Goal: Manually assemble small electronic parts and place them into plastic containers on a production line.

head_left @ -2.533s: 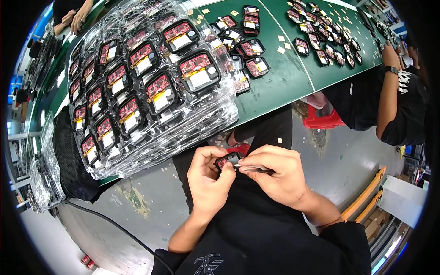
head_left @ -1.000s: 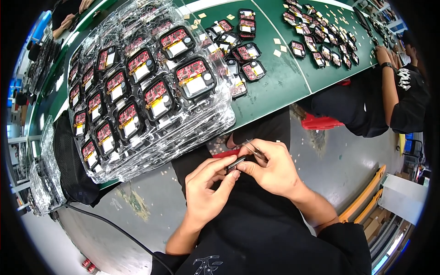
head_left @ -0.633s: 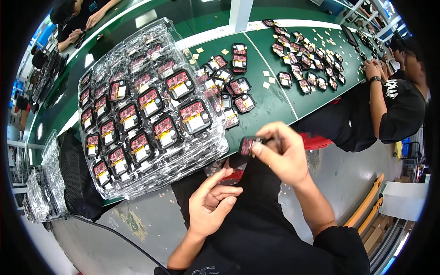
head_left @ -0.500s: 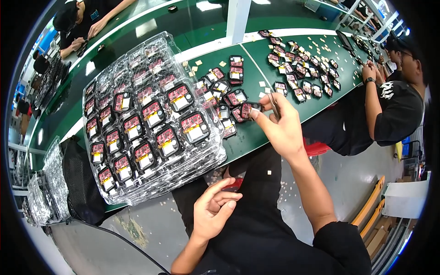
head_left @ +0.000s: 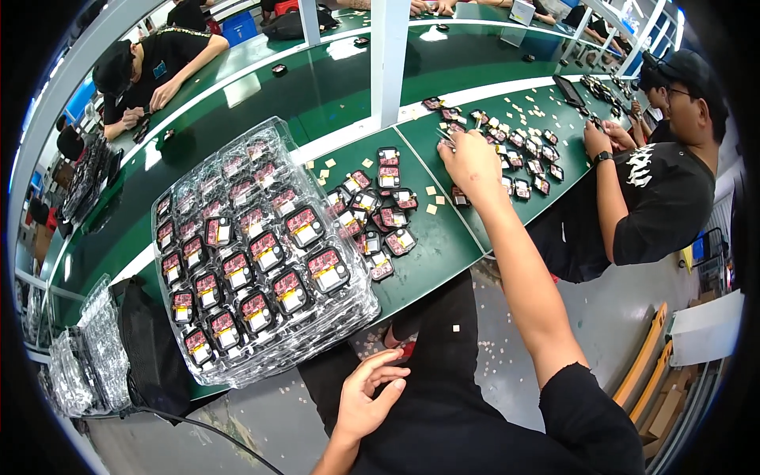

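Observation:
My right hand (head_left: 473,168) reaches over the green bench to the far cluster of electronic modules (head_left: 518,141). Its fingers are closed on slim metal tweezers (head_left: 448,141), mostly hidden by the hand. Above my lap, my left hand (head_left: 368,398) holds nothing, its fingers apart and loosely curled. The modules have black rounded housings, red circuit boards and white blocks with yellow strips. A nearer loose group of modules (head_left: 366,202) lies between the right arm and a stack of clear plastic trays (head_left: 277,360). Rows of the same modules (head_left: 255,310) sit in the top tray.
Small pale square pieces (head_left: 431,209) are scattered over the bench (head_left: 443,253) and floor. A grey post (head_left: 389,63) rises behind the modules. Co-workers sit at the right (head_left: 665,182) and across the bench (head_left: 162,63). A black bag (head_left: 154,348) hangs at the left.
My right hand has moved away to the far cluster and let go of the module it held, which now lies among the nearer group. The left hand stays over my lap. The view has shifted.

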